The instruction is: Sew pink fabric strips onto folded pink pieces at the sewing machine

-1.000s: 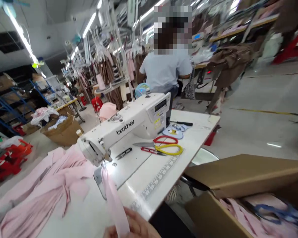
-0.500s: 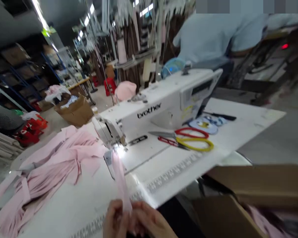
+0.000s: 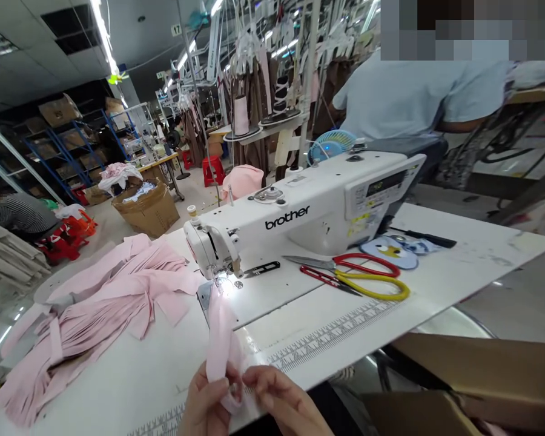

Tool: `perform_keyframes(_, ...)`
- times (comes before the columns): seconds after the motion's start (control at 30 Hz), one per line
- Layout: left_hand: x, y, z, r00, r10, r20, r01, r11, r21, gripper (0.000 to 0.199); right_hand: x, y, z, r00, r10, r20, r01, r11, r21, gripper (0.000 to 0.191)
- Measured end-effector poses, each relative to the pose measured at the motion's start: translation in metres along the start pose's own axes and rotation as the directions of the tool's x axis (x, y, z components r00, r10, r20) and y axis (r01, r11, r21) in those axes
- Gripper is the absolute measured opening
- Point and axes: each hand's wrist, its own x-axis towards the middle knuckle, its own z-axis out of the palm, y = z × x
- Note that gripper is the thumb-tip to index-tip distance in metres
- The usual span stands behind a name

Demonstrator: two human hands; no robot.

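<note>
A narrow pink fabric strip (image 3: pixel 218 339) runs from under the lit needle area of the white sewing machine (image 3: pixel 263 227) toward me. My left hand (image 3: pixel 209 399) grips the strip near its lower end, thumb across it, and the end curls below the fingers. Close by on the right, my right hand (image 3: pixel 288 402) has its fingers bent and pinched together at the strip's edge; the exact hold is partly hidden. To the left on the table lies a heap of pink fabric strips (image 3: pixel 104 309).
On the machine table (image 3: pixel 149 369) lie red-and-yellow scissors (image 3: pixel 367 272), black thread snips (image 3: pixel 263 268), red snips (image 3: pixel 324 278) and a blue patch (image 3: pixel 390 251). An open cardboard box (image 3: pixel 490 375) stands at lower right. A person in a light blue shirt (image 3: pixel 404 97) sits behind the machine.
The view has shifted, so the machine sits lower and farther right. My right hand has drawn slightly away from my left, and the strip's end now curls beneath the left fingers.
</note>
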Motion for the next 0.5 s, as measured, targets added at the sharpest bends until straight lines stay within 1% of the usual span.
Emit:
perform_keyframes(0.03, -0.002, 0.000, 0.001, 0.999, 0.021, -0.025, -0.021, 0.999, 0.031, 0.024, 0.000, -0.001, 0.002, 1.000, 0.022, -0.014, -0.021, 1.000, 0.020, 0.030)
perform_keyframes(0.1, -0.006, 0.000, 0.004, 0.998, 0.046, -0.045, -0.039, 0.988, 0.147, 0.021, 0.002, -0.003, 0.006, 0.995, 0.082, -0.049, -0.079, 0.995, 0.054, 0.034)
perform_keyframes(0.17, -0.010, -0.001, 0.005, 0.999, 0.045, -0.026, -0.036, 0.962, 0.272, 0.020, 0.006, -0.004, 0.010, 0.988, 0.148, -0.050, -0.144, 0.987, 0.065, 0.037)
perform_keyframes(0.23, -0.011, -0.003, 0.004, 0.999, 0.048, -0.012, -0.041, 0.942, 0.333, 0.020, 0.011, -0.005, 0.012, 0.984, 0.175, -0.042, -0.173, 0.984, 0.039, 0.035)
perform_keyframes(0.3, -0.010, -0.003, 0.001, 0.995, 0.081, -0.054, -0.058, 0.938, 0.342, 0.025, 0.013, -0.006, 0.012, 0.990, 0.132, -0.053, -0.133, 0.991, -0.023, 0.032)
perform_keyframes(0.37, -0.006, 0.000, -0.001, 0.988, 0.113, -0.103, -0.073, 0.940, 0.332, 0.033, 0.012, -0.008, 0.011, 0.996, 0.076, -0.046, -0.080, 0.993, -0.087, 0.028)
perform_keyframes(0.43, 0.001, 0.004, -0.001, 0.990, 0.081, -0.115, -0.044, 0.954, 0.298, 0.041, 0.010, -0.009, 0.009, 0.998, 0.066, -0.024, -0.069, 0.989, -0.128, 0.025)
perform_keyframes(0.5, 0.008, 0.008, 0.001, 0.997, -0.016, -0.080, 0.037, 0.963, 0.266, 0.044, 0.007, -0.009, 0.006, 0.998, 0.058, -0.028, -0.061, 0.989, -0.134, 0.024)
